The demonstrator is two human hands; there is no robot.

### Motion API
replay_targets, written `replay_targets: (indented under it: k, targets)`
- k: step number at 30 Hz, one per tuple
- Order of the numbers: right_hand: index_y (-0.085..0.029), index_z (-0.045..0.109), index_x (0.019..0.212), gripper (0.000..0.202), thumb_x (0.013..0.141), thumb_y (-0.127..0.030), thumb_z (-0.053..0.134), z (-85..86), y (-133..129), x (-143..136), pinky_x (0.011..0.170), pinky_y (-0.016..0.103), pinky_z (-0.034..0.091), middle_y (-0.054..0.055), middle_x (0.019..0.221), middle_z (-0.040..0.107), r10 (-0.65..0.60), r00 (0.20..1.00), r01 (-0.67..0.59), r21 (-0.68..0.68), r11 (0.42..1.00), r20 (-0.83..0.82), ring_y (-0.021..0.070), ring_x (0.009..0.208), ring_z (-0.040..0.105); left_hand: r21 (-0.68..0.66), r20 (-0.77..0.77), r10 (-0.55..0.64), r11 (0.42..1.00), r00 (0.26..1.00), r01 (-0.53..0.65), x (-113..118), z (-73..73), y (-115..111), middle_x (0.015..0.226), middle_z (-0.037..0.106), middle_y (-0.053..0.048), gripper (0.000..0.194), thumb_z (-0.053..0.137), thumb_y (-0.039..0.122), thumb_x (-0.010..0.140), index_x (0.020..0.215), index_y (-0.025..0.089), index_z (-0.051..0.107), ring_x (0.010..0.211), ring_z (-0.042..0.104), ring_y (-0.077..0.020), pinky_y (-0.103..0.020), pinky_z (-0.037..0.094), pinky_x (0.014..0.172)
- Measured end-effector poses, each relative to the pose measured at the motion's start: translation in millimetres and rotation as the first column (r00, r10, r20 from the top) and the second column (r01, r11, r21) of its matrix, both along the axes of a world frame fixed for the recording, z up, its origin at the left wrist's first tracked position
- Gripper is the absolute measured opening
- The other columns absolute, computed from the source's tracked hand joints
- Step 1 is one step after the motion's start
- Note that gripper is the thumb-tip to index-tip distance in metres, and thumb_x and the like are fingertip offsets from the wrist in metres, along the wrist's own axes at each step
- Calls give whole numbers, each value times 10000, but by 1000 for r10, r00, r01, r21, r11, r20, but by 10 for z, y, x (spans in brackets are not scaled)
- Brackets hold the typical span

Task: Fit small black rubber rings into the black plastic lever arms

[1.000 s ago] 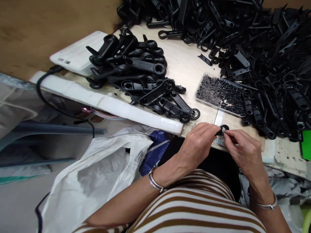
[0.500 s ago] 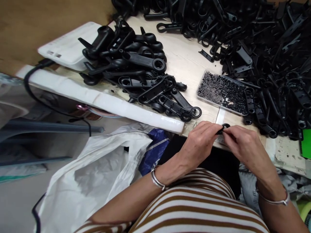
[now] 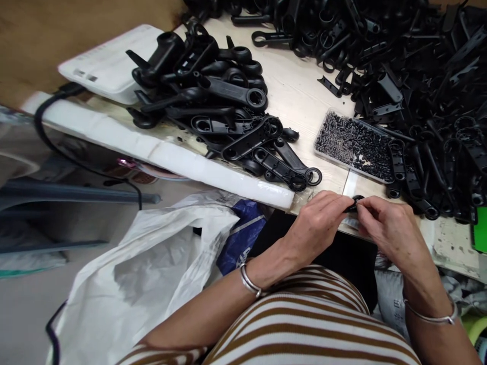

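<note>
At the table's front edge, my left hand is closed on a small black plastic part, most of it hidden by the fingers. My right hand pinches at the same part from the right, its fingertips touching it; whether a tiny piece is between them is too small to tell. Just beyond the hands lies a clear shallow tray of small springs and tiny black pieces. Left of the tray, a pile of black handle-shaped parts spreads over the table.
A large heap of black parts covers the back right. At the back left sits a white box with a black cable. White foam lines the table's front edge. Below hangs a white sack; a green item is at far right.
The table and its contents have shifted slightly right in view. Both hands stay together at the black part, with the right fingertips now closer over it.
</note>
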State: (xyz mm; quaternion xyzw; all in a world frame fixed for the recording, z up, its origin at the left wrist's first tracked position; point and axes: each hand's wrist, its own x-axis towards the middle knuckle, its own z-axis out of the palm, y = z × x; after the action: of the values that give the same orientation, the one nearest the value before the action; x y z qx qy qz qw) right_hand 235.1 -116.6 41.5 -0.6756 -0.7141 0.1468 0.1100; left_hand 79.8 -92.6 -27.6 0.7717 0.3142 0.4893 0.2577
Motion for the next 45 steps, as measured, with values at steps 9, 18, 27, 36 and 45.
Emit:
replay_targets:
  k: [9,18,27,36,45]
  targets:
    - [-198,554,690,207,848,-90,474,16,6,-245,454,306,322,64,540,625,82,895,-109,37,993,438,184,438,566,-6,20,12,1000,1000,-12,8,-18,2,885,710,-40,169,499,52,908,996,154,600,853,666,-135,-270,558,813]
    - [-179,643,728,164,863,-184,549,-43,-27,-72,516,264,444,14,541,639,-77,996,75,-51,996,-49,155,487,612,-56,-8,26,998,1000,-27,-28,8,-12,934,726,-45,192,588,56,863,1024,157,612,897,690,-149,-264,569,842]
    - [-195,534,1220,581,729,-391,774,-246,-308,-10,655,359,638,47,914,749,-424,295,399,-293,869,-856,181,713,725,-43,126,49,998,991,-44,67,72,-126,959,733,-50,179,598,100,890,1052,176,610,910,697,-150,-275,582,846]
    - [-200,607,1065,425,690,-289,787,-240,-264,-90,704,350,633,19,867,730,-399,89,393,-336,856,-913,159,700,697,10,170,45,999,984,-48,97,161,-169,982,725,-45,230,623,63,866,1066,176,605,939,688,-146,-276,579,873]
    - [-190,634,992,384,653,-284,789,-178,-238,-119,644,314,611,26,838,725,-416,131,450,-320,833,-900,157,679,680,27,171,48,998,984,-54,93,205,-177,961,727,-45,211,622,67,866,1051,168,609,925,692,-143,-259,581,861]
